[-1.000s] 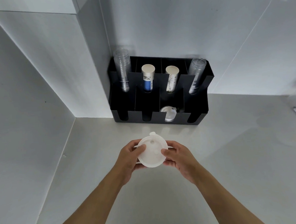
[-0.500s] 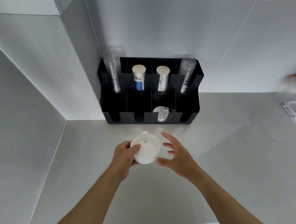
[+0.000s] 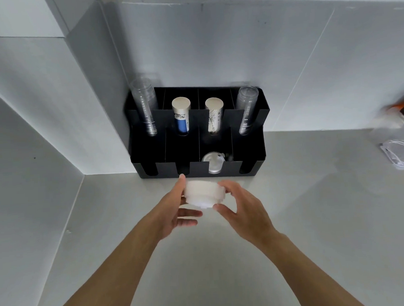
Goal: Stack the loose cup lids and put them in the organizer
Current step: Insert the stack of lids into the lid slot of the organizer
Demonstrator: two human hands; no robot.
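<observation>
A stack of white cup lids [image 3: 204, 192] is held on its side just in front of the black organizer [image 3: 248, 161], above the counter. My left hand [image 3: 175, 208] grips its left end with thumb and fingers. My right hand [image 3: 241, 207] cups its right end, thumb under the stack. A clear lid [image 3: 212, 164] stands in the organizer's third front slot. The two front slots to its left look dark, with nothing seen in them.
The organizer's back row holds two stacks of clear cups [image 3: 146, 109] at the ends and two stacks of paper cups [image 3: 181, 114] between. A clear bag with white items [image 3: 400, 151] lies at the right edge. A wall corner stands to the left.
The lid stack has turned from flat-facing to edge-on and moved toward the organizer. My right hand, off it half a second ago, is back on its right end.
</observation>
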